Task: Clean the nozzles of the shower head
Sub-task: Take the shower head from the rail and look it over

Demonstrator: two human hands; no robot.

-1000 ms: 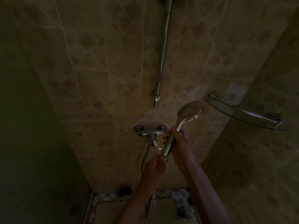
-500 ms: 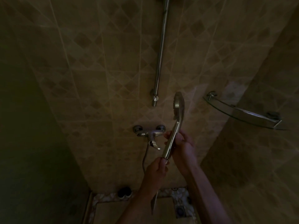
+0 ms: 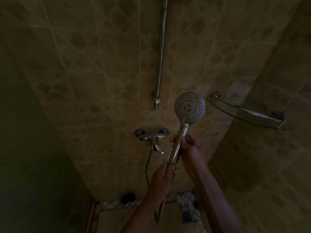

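Note:
A chrome hand shower head is held up in front of the tiled wall, its round nozzle face turned toward me and dotted with small holes. My right hand grips the middle of the handle. My left hand pinches the bottom end of the handle, where the metal hose joins. The hose hangs down past my left wrist. The scene is dim.
A chrome mixer tap is on the wall left of my hands, with a second stretch of hose below it. A vertical shower rail rises above. A glass corner shelf juts out at right. Dark bottles stand on the floor ledge.
The shower head has been turned about its handle: back side first, then edge-on, now its nozzle face points at me. Both hands stayed on the handle.

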